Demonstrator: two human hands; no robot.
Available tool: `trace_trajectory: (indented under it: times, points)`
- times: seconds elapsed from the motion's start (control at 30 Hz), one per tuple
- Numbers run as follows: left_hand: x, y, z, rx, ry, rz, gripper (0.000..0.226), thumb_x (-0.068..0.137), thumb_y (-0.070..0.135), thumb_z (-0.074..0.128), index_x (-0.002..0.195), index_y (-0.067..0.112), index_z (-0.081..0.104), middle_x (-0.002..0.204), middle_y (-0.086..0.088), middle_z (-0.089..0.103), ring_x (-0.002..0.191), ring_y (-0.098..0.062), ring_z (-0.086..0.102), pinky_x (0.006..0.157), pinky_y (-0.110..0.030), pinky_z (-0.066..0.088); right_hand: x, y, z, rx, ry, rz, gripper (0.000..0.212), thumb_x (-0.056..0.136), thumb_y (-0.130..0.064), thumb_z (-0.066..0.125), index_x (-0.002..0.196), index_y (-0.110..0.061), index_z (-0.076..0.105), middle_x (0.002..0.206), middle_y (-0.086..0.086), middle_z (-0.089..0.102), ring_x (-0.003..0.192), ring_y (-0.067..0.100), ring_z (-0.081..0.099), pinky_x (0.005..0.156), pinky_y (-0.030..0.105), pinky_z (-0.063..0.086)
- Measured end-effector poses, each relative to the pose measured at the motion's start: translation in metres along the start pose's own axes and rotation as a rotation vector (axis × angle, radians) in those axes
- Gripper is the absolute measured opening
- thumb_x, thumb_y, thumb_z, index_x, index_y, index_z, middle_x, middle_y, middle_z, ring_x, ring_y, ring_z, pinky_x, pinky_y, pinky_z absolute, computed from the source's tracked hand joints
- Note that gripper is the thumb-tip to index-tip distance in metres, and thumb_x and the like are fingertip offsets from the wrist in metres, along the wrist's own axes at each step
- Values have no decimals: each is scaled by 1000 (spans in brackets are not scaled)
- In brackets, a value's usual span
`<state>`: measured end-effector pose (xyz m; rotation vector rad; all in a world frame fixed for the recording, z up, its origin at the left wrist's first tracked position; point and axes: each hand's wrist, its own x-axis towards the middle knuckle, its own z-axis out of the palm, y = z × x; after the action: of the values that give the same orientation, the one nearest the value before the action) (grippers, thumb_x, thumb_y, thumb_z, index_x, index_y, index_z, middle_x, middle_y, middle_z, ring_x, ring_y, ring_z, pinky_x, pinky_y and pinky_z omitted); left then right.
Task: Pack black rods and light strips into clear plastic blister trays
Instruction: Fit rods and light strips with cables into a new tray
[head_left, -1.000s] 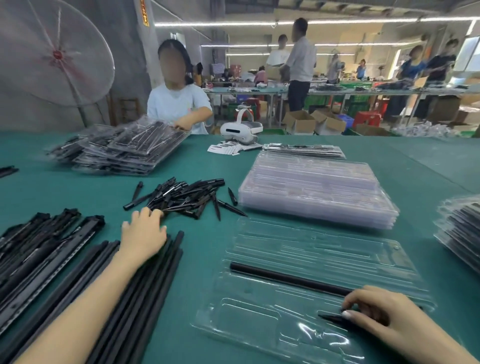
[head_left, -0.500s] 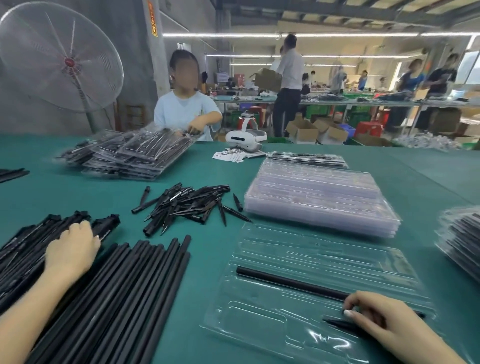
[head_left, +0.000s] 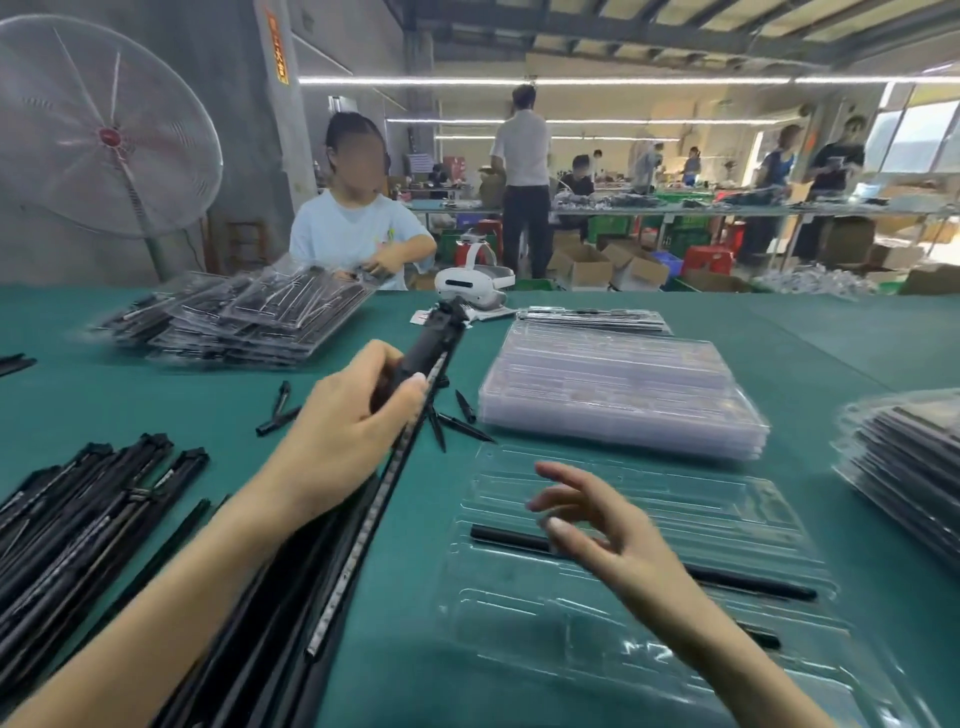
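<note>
Lifting light strip (head_left: 387, 470) in curled left hand (head_left: 343, 431) | right hand (head_left: 597, 525) spread, empty, above blister tray (head_left: 769, 525) | seat strip level beside black rod (head_left: 748, 582)

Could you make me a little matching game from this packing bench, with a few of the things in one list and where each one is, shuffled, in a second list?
Things:
1. Long black light strip with a pale dotted edge
2. Thin black rod
3. Stack of empty clear plastic blister trays
4. White headset with a curved band

Places:
A. On the far side of the green table, past the tray stack
B. Gripped in the left hand
C. Lying in the open clear tray under the right hand
D. On the table just beyond the open tray

Pairs: 1-B, 2-C, 3-D, 4-A
</note>
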<state>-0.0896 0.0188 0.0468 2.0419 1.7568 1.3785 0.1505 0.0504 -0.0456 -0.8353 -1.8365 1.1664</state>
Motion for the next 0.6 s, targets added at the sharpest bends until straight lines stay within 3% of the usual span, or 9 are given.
trace_trajectory:
  times: [0.07, 0.1, 0.17, 0.3, 0.43, 0.53, 0.6]
  points:
    - [-6, 13, 11, -85, -27, 19, 20, 93, 32, 52, 87, 12, 51, 61, 8, 43, 54, -7, 36, 56, -26, 32, 10, -17, 40, 223, -237, 50, 71, 74, -44, 71, 137, -40, 38, 125, -12, 60, 115, 6, 58, 96, 29, 49]
    - [-8, 18, 15, -108, -40, 26, 20, 93, 31, 54, 86, 12, 51, 62, 8, 44, 56, -8, 37, 59, -29, 34, 13, -26, 60, 320, -326, 33, 76, 74, -39, 72, 140, -36, 34, 131, -11, 57, 120, 6, 55, 98, 29, 47]
    - [-13, 22, 17, -126, -72, 37, 22, 90, 34, 60, 85, 15, 53, 63, 7, 45, 57, -9, 38, 61, -31, 36, 17, -39, 97, 523, -410, 5, 67, 78, -24, 71, 137, -24, 38, 130, -8, 59, 121, 10, 56, 100, 30, 45]
    - [-20, 6, -7, -175, -121, -13, 29, 78, 50, 63, 83, 22, 56, 79, 0, 49, 71, -10, 46, 70, -24, 38, 22, -53, 134, 674, -328, 86, 27, 85, -23, 66, 111, -21, 60, 106, -5, 68, 96, 10, 64, 85, 34, 51]
    - [-31, -23, -39, -401, -188, -204, 23, 82, 48, 66, 90, 29, 56, 79, 1, 51, 68, -11, 55, 65, -26, 49, 28, -56, 151, 867, -274, 261, 40, 89, -38, 51, 113, -7, 60, 89, 4, 67, 79, 16, 66, 76, 38, 57]
    - [-34, -51, -49, -344, -243, -328, 32, 84, 50, 48, 95, 21, 55, 73, 1, 55, 55, -9, 56, 52, -18, 48, 31, -62, 163, 1084, -225, 409, 37, 95, -42, 41, 93, -11, 59, 74, 5, 64, 69, 17, 65, 65, 31, 56]
    - [-36, -65, -45, -529, -344, -580, 40, 90, 48, 36, 87, 11, 51, 64, -1, 51, 38, -8, 45, 36, -15, 39, 34, -67, 170, 1265, -199, 494, 40, 97, -45, 36, 90, -12, 57, 72, 7, 64, 65, 19, 65, 65, 31, 54]
